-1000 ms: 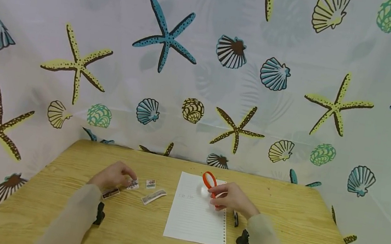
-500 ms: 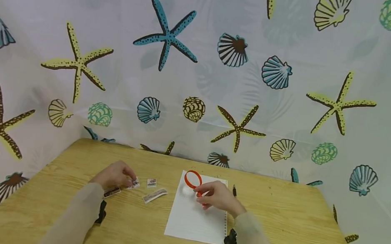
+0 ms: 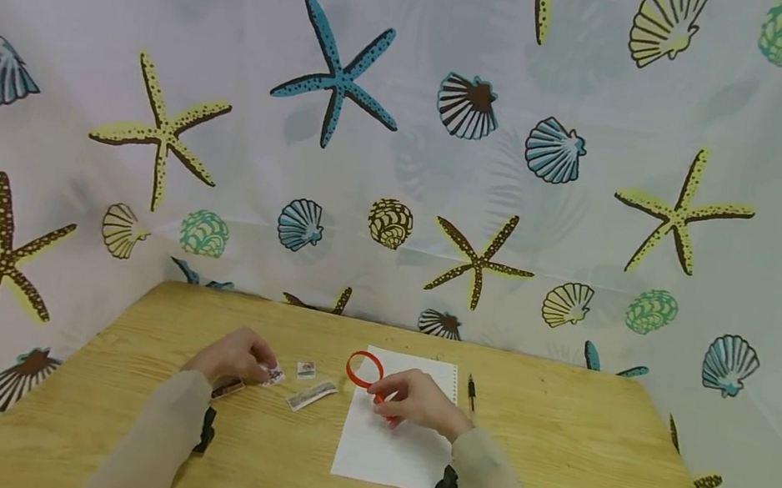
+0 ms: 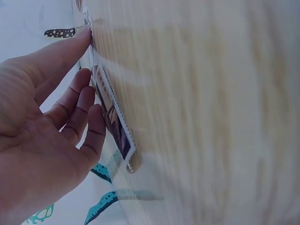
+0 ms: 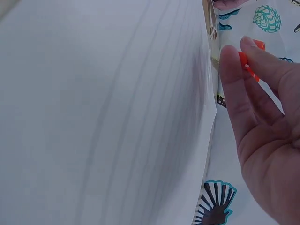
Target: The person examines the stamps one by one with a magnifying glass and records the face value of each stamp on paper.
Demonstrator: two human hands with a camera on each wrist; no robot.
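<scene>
Nearby lay a pen; the right hand, fingers pinching a red magnifier, partly hid the sheet; the left hand touched a stamp, grip unclear.

Wood gleaming beside matt paper

The wooden surface is showing a smooth, glossy finish, faintly mirroring the printed curtain. The curtain is looking like matt, lightly creased cloth. The ruled sheet is showing smooth, matt paper, one stamp is looking like thin printed paper, and the red magnifying glass is looking like smooth plastic.
</scene>
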